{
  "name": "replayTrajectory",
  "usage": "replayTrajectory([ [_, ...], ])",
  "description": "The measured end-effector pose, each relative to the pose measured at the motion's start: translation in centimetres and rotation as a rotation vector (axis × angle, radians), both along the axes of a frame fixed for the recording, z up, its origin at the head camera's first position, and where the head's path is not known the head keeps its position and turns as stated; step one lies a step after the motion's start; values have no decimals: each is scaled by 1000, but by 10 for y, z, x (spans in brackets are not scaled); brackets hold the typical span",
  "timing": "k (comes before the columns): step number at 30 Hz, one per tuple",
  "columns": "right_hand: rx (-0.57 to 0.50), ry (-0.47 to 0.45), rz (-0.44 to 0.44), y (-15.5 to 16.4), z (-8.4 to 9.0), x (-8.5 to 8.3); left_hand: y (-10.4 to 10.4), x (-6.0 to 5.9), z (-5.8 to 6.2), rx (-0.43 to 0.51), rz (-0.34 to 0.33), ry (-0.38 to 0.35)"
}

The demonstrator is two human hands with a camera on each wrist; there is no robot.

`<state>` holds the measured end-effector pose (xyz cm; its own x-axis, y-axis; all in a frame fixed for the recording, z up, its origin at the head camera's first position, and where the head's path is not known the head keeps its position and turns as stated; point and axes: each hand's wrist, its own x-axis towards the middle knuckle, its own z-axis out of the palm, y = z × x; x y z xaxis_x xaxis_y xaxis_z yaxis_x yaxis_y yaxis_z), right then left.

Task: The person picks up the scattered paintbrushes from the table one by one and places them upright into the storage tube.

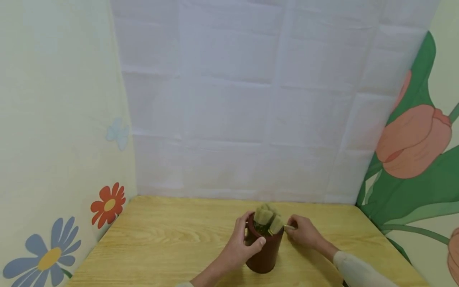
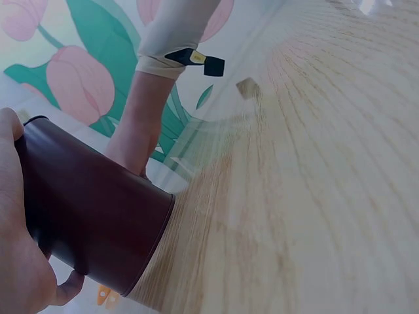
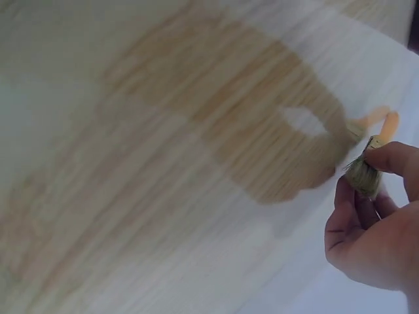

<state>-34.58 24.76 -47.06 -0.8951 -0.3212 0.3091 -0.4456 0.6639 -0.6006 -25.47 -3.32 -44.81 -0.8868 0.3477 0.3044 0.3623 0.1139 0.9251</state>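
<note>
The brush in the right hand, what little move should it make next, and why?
Probably a short move left, over the dark red cup's open top, then down into it. The right hand pinches a small brush just beside the rim, the left hand grips the cup upright on the wooden table, and other brushes already stand in it, bristles up.

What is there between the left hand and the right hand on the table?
In the head view, a dark red-brown cup of brushes stands between them; the left hand grips it, the right hand pinches one brush.
</note>
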Motion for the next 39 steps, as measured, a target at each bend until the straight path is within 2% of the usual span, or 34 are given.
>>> replayTrajectory([
  [6, -43, 8, -47, 1, 13, 4, 0, 1, -1, 4, -14, -17],
  [13, -81, 32, -116, -2, 49, 13, -1, 1, 0, 5, -22, -37],
  [17, -137, 101, -137, -2, 74, 16, -1, -1, -1, 8, -26, -39],
  [22, -188, 171, -116, 0, 112, 25, -2, -4, -1, 12, -23, -33],
  [29, -358, 286, -69, 4, 163, 46, -2, -6, -1, 12, -19, -29],
  [31, -371, 326, -69, 4, 175, 54, -2, -6, -1, 10, -21, -27],
  [35, -397, 382, -45, 1, 194, 71, -2, -5, -1, 8, -29, -23],
  [39, -395, 430, -12, -4, 200, 81, -3, -4, 0, 12, -32, -26],
])
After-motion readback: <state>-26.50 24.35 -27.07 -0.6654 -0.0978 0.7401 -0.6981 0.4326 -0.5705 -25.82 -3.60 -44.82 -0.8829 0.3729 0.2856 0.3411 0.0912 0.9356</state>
